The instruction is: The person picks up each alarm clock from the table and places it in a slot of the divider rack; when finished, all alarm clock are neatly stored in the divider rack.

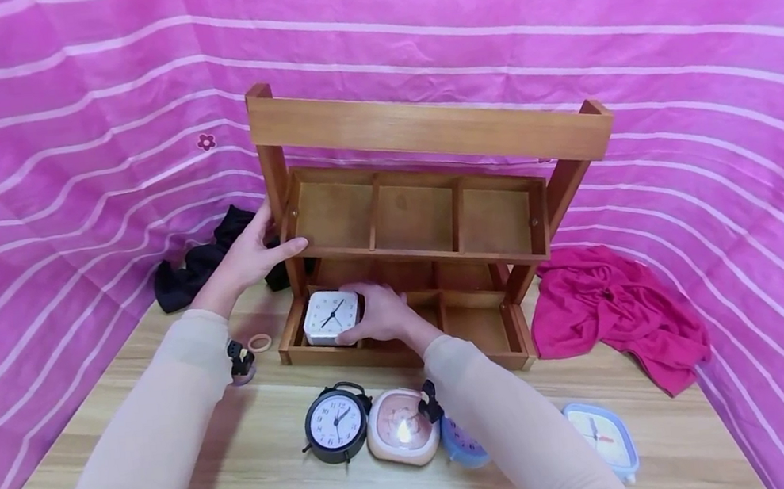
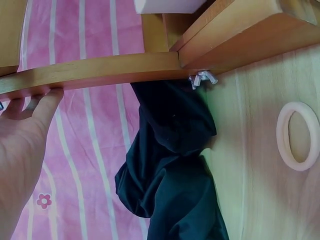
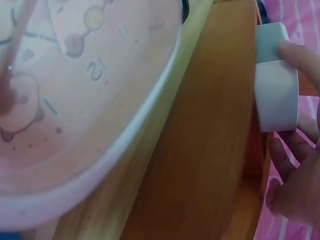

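Now the fingers of the right hand pinch a square white clock, round-cornered, at the lower left compartment of a wooden rack; the left hand's fingers grip its flat left post; crumpled red cloth lies right on the wood-grained table.

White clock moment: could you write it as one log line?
right hand: grips white clock, lower left of rack | left hand: holds rack's side | black clock: on table

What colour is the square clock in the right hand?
The square clock is white, with a white face; the head view shows it best.
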`<state>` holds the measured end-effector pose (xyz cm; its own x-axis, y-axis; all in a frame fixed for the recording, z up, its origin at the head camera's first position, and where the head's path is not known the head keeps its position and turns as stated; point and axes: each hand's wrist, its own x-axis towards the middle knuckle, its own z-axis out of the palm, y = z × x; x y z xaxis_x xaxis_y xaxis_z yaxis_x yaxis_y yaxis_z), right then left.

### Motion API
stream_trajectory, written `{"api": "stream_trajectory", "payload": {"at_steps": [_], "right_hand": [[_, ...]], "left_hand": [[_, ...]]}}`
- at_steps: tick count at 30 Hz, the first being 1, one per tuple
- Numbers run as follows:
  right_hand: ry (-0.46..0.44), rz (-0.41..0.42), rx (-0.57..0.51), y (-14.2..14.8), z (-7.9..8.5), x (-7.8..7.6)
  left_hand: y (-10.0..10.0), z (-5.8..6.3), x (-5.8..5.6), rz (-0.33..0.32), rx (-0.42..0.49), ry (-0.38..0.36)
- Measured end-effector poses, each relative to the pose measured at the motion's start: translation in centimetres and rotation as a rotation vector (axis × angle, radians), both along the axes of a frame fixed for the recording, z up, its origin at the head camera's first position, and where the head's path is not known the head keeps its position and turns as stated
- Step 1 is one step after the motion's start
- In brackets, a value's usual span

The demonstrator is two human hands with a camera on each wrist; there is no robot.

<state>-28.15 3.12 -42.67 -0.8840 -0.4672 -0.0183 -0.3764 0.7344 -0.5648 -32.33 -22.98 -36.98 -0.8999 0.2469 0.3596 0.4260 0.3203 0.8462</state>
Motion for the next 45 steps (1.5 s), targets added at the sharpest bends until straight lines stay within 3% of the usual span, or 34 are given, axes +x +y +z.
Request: {"api": "stream_trajectory", "payload": {"at_steps": [7,15,21,32,38,45], "right_hand": [[-0.021,-0.010,0.032,0.3,-1.2,-0.7],[-0.041,-0.039,0.199,-0.2,-1.7,-0.8],[-0.047,-0.064,0.211,-0.4,-1.5,-0.7],[-0.048,-0.026,0.183,0.5,-0.8,-0.3],[0.005,0.069,0.105,1.8,0.4,1.6],[0.004,0.118,0.068,3.2,1.8,6.8]], "left_hand": [[0.1,0.0,0.1,-0.004,0.013,0.003],[0.2,0.0,0.1,-0.011,0.022,0.003],[0.0,-0.1,0.0,-0.005,0.014,-0.001],[0.1,0.0,0.4,-0.010,0.012,0.002],[-0.1,-0.2,0.4,-0.010,0.019,0.012],[0.0,-0.3,0.3,-0.023,0.020,0.006]]}}
